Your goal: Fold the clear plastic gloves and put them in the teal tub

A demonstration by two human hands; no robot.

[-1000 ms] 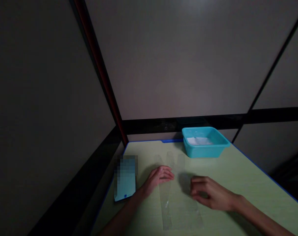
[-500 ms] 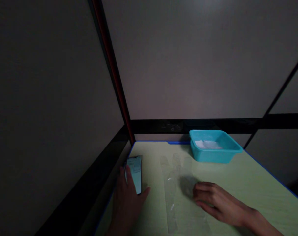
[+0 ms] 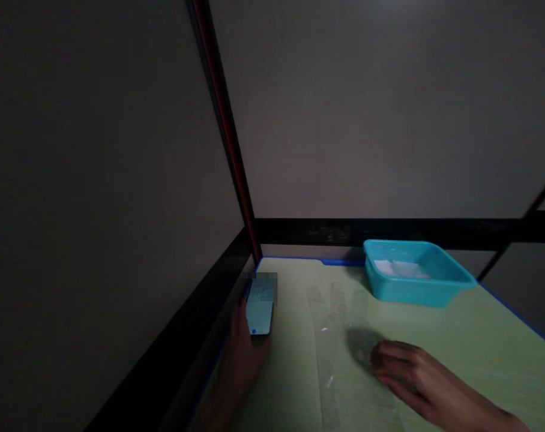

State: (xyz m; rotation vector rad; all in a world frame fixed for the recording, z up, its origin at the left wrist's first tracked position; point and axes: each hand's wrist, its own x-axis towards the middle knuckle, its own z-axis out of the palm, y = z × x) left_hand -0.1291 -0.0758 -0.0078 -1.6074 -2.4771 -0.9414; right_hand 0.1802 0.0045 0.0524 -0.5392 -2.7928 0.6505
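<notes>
A smartphone (image 3: 260,309) with its screen lit pale blue is at the table's left side, its far end blurred over. My left hand (image 3: 244,348) grips its near part, fingers along the left edge and thumb by the near right corner. Clear plastic film, perhaps a bag (image 3: 327,354), lies flat and creased in the middle of the table. Just right of this film is my right hand (image 3: 403,366), fingers curled together and knuckles up. Its fingertips are hidden, so I cannot tell whether they pinch anything.
A turquoise plastic basin (image 3: 412,291) with white paper or cloth (image 3: 401,269) inside stands at the back right of the pale table (image 3: 461,348), which has a blue edge. Grey panel walls (image 3: 380,120) rise behind and to the left.
My left hand has closed around the phone, which is now tilted up a little and shows more screen. The view has swung left, shifting everything rightward. My right hand stays curled.
</notes>
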